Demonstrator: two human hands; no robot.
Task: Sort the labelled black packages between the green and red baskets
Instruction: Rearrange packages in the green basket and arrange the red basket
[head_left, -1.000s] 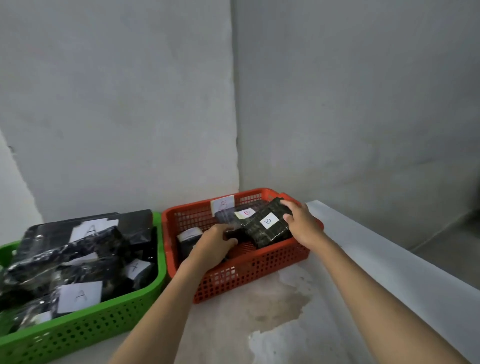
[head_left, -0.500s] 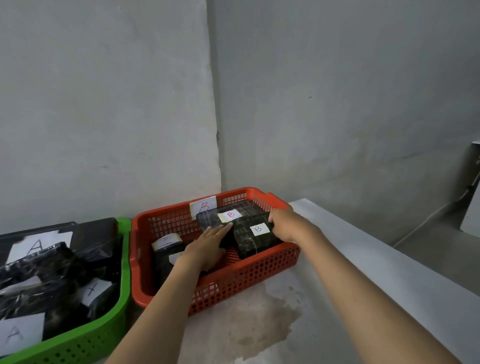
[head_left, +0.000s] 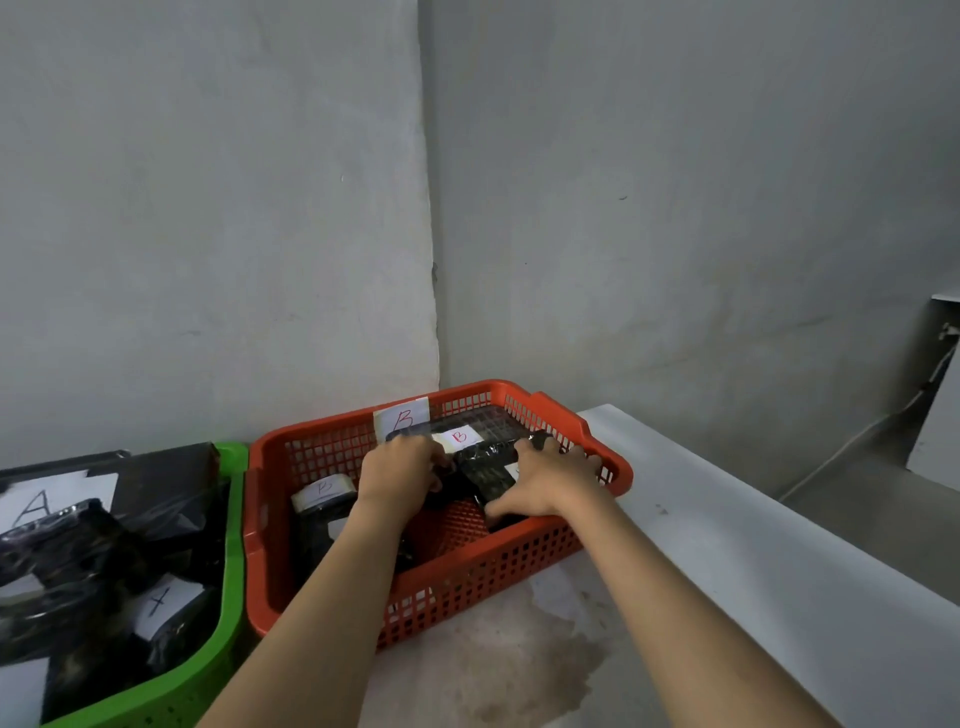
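Red plastic lattice forms the red basket (head_left: 613, 470) in the lower centre of the frame, standing on a pale counter (head_left: 753, 561) that runs toward the lower right. A white paper tag marked B (head_left: 401, 420) is stuck on its far rim. Both bare hands reach into it. The left hand (head_left: 397, 475) lies knuckles-up just left of centre, fingers curled down onto dark packages beneath it; whether its grip actually closes on one cannot be told. The right hand (head_left: 545, 486) sits just beside it to the right, its grip spread over a black package (head_left: 488, 470), thumb along the near edge and fingers over the far edge, pinching it from both sides. Behind the hands lies another black package with a B label (head_left: 460, 436), flat against the back wall of the basket. A further package with a faint B label (head_left: 322, 493) rests at the basket's left side, partly hidden by the left forearm.

At the lower left of the frame the green basket (head_left: 228, 597) touches the red one side by side. It is heaped with glossy black packages, one carrying a large A label (head_left: 39, 506), another a slip with a cross-like mark (head_left: 161, 603).

A brownish stain (head_left: 519, 670) spreads on the counter in front of the red basket. Grey walls meet in a corner above.
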